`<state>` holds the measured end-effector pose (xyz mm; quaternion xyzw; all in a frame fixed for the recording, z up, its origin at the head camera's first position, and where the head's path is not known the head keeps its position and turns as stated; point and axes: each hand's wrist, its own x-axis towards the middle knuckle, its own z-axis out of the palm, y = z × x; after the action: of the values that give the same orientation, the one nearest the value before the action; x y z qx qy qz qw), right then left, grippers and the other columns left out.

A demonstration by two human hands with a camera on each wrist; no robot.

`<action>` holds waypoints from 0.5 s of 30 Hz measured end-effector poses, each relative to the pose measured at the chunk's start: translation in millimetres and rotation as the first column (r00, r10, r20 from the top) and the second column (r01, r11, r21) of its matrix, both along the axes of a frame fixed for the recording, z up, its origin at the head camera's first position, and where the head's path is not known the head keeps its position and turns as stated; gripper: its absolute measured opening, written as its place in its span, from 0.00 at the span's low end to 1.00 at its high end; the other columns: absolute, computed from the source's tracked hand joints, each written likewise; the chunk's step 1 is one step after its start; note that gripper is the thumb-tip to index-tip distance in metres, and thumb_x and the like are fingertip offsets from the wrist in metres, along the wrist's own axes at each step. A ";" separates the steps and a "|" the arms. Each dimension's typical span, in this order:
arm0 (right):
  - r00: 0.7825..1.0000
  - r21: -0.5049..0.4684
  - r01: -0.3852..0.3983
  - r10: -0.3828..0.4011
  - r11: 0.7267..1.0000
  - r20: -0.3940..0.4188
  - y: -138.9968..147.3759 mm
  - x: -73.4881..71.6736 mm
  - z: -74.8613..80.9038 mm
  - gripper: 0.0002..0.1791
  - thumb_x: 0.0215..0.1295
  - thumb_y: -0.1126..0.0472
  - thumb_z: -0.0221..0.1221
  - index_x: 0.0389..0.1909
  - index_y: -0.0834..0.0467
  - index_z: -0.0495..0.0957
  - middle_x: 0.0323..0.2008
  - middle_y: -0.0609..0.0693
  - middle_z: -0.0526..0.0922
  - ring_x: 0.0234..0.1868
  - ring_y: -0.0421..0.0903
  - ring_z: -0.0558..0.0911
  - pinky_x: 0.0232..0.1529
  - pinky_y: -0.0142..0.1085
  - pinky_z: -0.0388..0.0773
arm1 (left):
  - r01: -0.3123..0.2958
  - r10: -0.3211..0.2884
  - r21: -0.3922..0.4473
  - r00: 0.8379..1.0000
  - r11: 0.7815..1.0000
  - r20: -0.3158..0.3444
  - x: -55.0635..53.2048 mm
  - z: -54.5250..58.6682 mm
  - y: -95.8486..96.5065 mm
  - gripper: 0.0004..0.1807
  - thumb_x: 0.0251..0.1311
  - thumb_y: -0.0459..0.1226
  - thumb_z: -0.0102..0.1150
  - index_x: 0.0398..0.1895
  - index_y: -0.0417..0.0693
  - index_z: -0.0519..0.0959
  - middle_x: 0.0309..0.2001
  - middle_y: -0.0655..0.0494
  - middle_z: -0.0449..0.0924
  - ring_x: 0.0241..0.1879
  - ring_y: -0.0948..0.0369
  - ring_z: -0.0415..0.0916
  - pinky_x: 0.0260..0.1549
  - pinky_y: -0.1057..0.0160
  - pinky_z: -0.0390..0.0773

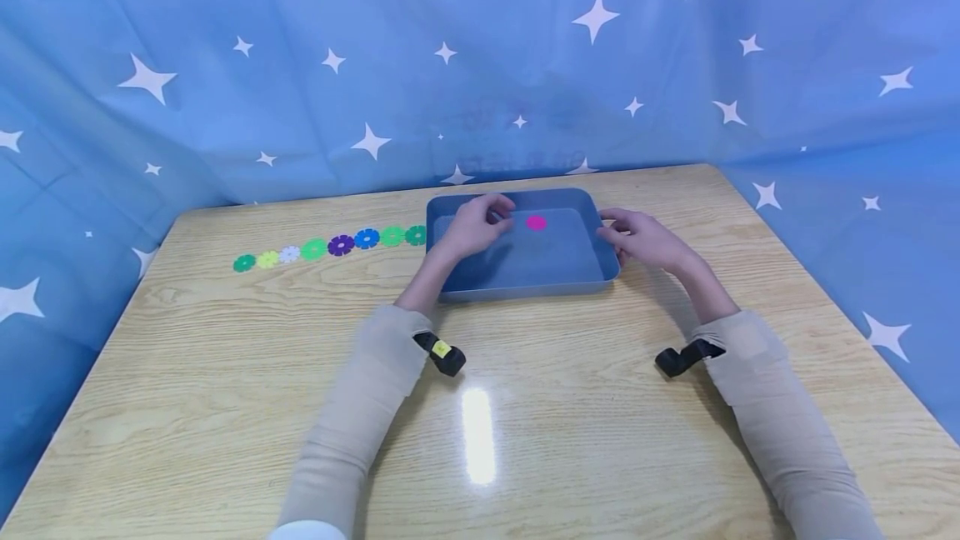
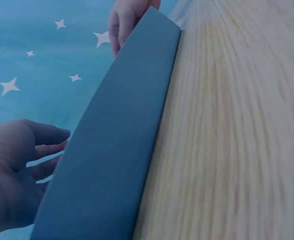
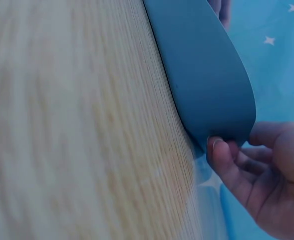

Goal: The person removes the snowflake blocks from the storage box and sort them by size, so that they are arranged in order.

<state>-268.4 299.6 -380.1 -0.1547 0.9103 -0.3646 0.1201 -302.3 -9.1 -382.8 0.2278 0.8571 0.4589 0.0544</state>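
Observation:
A shallow blue-grey tray [image 1: 525,291] stands on the table, holding one pink disc [image 1: 536,223]. My left hand [image 1: 474,227] hovers over the tray's left part, fingers loosely bent, and no object shows between them. In the left wrist view the tray's front wall [image 2: 107,130] hides part of that hand. My right hand [image 1: 647,240] grips the tray's right end. The right wrist view has its fingers [image 3: 231,170] bent against the outer wall near the corner, with the thumb by the rim. Left of the tray runs a row of several notched snowflake discs [image 1: 341,245], green, yellow, white, purple and blue.
The wooden table [image 1: 570,407] extends toward me and to both sides. A blue star-patterned cloth [image 1: 525,65] hangs behind the table's far edge and along its sides. Each wrist carries a black camera mount [image 1: 448,357].

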 end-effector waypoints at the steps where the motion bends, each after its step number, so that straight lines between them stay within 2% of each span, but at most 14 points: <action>1: 1.000 0.000 -0.001 0.001 1.000 0.001 0.3 0.1 -0.1 0.33 0.81 0.54 0.48 0.75 0.71 0.54 0.37 0.60 0.79 0.30 0.56 0.81 0.37 0.45 0.80 | 0.013 -0.013 -0.003 1.000 1.000 0.010 -1.6 -1.9 3.5 0.17 0.71 0.32 0.58 0.60 0.35 0.76 0.55 0.41 0.80 0.51 0.51 0.78 0.52 0.58 0.77; 4: 1.000 0.004 -0.001 0.001 1.000 0.001 1.3 0.3 -0.7 0.33 0.81 0.54 0.48 0.75 0.70 0.54 0.38 0.60 0.79 0.30 0.55 0.81 0.38 0.45 0.80 | 0.040 -0.040 -0.006 0.998 0.999 0.044 -4.8 -5.9 13.1 0.19 0.71 0.32 0.57 0.62 0.36 0.75 0.58 0.41 0.78 0.54 0.50 0.77 0.53 0.58 0.77; 9: 1.000 0.012 -0.007 0.008 1.000 -0.008 2.9 -0.2 -0.8 0.33 0.81 0.54 0.47 0.75 0.70 0.54 0.38 0.60 0.79 0.30 0.56 0.82 0.39 0.46 0.79 | 0.043 -0.041 -0.014 0.996 0.999 0.080 -9.9 -10.4 28.7 0.20 0.72 0.32 0.56 0.64 0.36 0.74 0.59 0.43 0.77 0.56 0.50 0.76 0.54 0.58 0.76; 15: 1.000 0.009 -0.007 0.007 1.000 -0.006 3.0 -0.6 -0.8 0.32 0.81 0.54 0.48 0.75 0.70 0.55 0.37 0.59 0.79 0.31 0.56 0.82 0.39 0.47 0.80 | -0.018 0.023 -0.058 0.996 0.998 0.085 -14.2 -14.3 44.3 0.21 0.72 0.33 0.56 0.65 0.37 0.73 0.56 0.43 0.77 0.56 0.51 0.75 0.53 0.57 0.75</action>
<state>-269.0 302.6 -380.8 -0.1583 0.9118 -0.3596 0.1191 -316.5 35.2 -397.1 0.1976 0.8690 0.4439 0.0931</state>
